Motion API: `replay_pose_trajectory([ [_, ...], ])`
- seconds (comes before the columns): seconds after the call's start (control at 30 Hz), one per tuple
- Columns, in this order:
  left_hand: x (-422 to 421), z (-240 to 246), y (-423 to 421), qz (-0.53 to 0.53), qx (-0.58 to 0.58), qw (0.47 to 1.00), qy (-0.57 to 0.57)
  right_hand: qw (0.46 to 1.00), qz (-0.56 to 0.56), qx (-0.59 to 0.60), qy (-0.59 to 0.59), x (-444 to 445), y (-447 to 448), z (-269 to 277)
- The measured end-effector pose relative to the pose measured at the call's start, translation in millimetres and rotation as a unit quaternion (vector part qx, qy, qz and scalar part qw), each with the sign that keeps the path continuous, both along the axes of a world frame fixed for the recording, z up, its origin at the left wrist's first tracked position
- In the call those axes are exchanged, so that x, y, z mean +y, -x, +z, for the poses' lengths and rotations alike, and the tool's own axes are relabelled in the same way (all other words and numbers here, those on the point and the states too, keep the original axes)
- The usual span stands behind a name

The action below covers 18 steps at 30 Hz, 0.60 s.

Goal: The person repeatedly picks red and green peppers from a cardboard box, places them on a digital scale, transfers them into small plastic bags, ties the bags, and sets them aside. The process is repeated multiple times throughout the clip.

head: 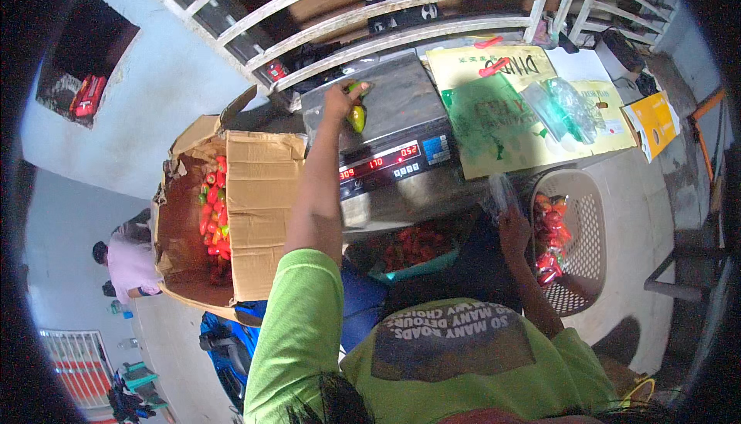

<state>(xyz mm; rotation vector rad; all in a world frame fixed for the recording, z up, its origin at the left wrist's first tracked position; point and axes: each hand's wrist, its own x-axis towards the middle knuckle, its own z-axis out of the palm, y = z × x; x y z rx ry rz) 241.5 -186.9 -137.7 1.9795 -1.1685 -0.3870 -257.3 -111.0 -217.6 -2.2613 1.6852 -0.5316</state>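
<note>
My left hand (341, 101) reaches over the dark top of a digital weighing scale (399, 97), its fingers closed around a green pepper (360, 89). Just below that hand, a yellow-green pepper (358, 119) hangs or rests against the scale top; I cannot tell which. Red digits glow on the scale's front panel (379, 162). Low on the right, my right hand (514, 232) grips a clear plastic bag (500, 195). Beside it stands a beige plastic basket (596, 215) with bagged red peppers (553, 233) inside.
An open cardboard box (263, 215) of red peppers (214, 210) stands left. More red produce fills a container (419, 270) under the scale. Flattened cartons (492, 129) and plastic bags (564, 108) lie right of the scale. White metal bars (382, 10) run behind. A person (133, 268) bends at far left.
</note>
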Motion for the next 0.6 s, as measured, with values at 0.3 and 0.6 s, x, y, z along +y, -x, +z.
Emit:
replay_pose_trajectory([
  [0.3,35.9,23.3,-20.9,0.029,0.433,0.894,0.113,0.998,0.001,0.019,0.058,1.7,-6.1,4.8],
  [0.6,59.3,47.3,-6.2,0.061,0.145,0.984,0.085,0.997,0.009,0.011,0.07,-8.7,6.1,-30.6],
])
